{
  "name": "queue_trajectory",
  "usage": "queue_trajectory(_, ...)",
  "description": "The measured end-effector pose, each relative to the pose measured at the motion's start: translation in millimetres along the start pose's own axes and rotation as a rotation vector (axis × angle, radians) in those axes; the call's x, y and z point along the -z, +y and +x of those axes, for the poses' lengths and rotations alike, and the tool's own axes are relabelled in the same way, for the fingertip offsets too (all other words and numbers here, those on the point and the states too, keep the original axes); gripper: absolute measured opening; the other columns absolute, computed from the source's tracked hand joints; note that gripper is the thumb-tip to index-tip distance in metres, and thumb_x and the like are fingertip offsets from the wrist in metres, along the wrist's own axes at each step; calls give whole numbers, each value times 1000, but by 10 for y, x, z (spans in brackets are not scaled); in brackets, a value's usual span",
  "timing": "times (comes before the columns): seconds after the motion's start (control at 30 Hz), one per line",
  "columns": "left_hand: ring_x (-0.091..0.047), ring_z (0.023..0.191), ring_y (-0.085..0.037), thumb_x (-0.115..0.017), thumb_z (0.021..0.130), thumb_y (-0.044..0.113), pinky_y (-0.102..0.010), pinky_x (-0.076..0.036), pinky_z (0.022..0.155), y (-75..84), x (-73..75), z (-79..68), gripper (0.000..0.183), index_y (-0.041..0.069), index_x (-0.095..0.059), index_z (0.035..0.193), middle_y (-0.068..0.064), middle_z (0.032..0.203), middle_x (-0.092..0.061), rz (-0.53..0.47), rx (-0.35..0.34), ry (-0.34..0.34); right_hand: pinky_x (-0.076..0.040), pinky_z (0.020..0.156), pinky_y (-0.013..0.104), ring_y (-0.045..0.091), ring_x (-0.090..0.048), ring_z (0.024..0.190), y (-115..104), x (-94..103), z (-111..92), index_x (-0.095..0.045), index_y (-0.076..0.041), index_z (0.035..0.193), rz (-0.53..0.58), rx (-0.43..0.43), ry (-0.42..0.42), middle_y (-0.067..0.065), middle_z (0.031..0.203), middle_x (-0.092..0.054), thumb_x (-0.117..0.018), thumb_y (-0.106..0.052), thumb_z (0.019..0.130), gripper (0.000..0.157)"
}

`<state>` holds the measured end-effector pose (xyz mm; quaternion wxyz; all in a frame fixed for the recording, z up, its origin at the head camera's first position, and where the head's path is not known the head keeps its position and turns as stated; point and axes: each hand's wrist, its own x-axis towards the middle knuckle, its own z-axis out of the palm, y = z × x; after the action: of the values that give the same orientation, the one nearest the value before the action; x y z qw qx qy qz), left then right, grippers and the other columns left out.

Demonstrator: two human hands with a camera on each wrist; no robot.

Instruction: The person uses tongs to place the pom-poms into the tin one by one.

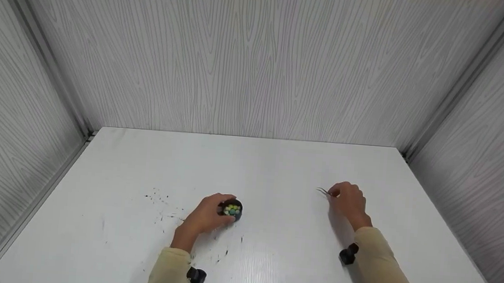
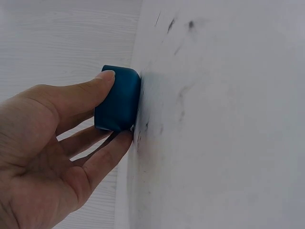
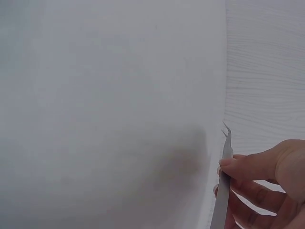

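Observation:
Near the middle of the table, my left hand (image 1: pixel 206 213) grips a small dark round cup (image 1: pixel 239 211) between thumb and fingers. Several green, yellow and pale blue beads (image 1: pixel 232 209) lie inside it. In the left wrist view the cup's outer wall (image 2: pixel 118 100) looks teal blue, and its base sits against the table. Farther right, my right hand (image 1: pixel 348 201) pinches a pair of metal tweezers (image 3: pixel 226 164) between thumb and fingers, above its own shadow. The bent tips point away from the hand, slightly apart with nothing between them.
Dark smudges (image 1: pixel 161 218) mark the white table (image 1: pixel 280 242) left of the cup and in front of it. Wood-grained panels stand at the back (image 1: pixel 258 61) and on both sides. A small black device (image 1: pixel 197 277) is worn at each wrist.

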<state>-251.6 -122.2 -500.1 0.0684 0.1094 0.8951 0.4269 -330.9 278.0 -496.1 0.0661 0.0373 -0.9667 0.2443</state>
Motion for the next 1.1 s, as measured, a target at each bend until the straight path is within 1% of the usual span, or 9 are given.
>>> queue_trajectory(0.1, -54, 137, -39, -77, 93, 16, -60, -44, 114, 4, -2, -6, 56, 12, -58, 145, -16, 145, -59, 13, 8, 1, -58, 81, 57, 42, -71, 101, 12, -11, 1, -79, 0, 105, 0, 3, 5, 21, 106, -76, -66, -2, 93, 18)
queue_trajectory(0.33, -56, 135, -38, -77, 93, 15, -59, -45, 113, 6, -6, -8, 55, 11, -58, 145, -15, 141, -61, 11, -2, -2, -58, 84, 57, 41, -71, 102, 16, -29, 8, -79, 0, 105, -8, -8, 11, 20, 105, -76, -67, -2, 93, 17)
queue_trajectory(0.5, -55, 136, -37, -77, 93, 15, -59, -45, 114, 5, -1, -7, 56, 12, -58, 145, -15, 142, -61, 0, 8, -2, -58, 84, 57, 40, -70, 101, 12, -33, 17, -79, 0, 105, -9, -15, 1, 20, 105, -76, -67, -2, 93, 17)
queue_trajectory(0.67, -55, 135, -38, -77, 93, 15, -59, -45, 114, -2, -1, -2, 56, 11, -58, 145, -15, 142, -61, 7, -5, -5, -58, 85, 56, 40, -71, 101, 10, -18, 9, -79, 0, 107, -1, -27, -14, 21, 106, -76, -67, -1, 92, 19)
queue_trajectory(0.97, -57, 133, -37, -78, 92, 14, -58, -47, 111, 6, -3, -9, 56, 10, -58, 144, -15, 140, -62, 3, -22, 10, -58, 81, 54, 40, -72, 100, 12, 9, 18, -79, -2, 107, 4, -61, -46, 19, 107, -77, -66, -3, 91, 21)
queue_trajectory(1.1, -57, 133, -37, -77, 93, 14, -58, -47, 111, -1, -6, -6, 55, 10, -58, 144, -15, 139, -62, -1, -26, 8, -58, 80, 55, 40, -72, 98, 12, 15, 17, -78, -1, 107, -7, -63, -51, 20, 106, -76, -66, -3, 91, 21)
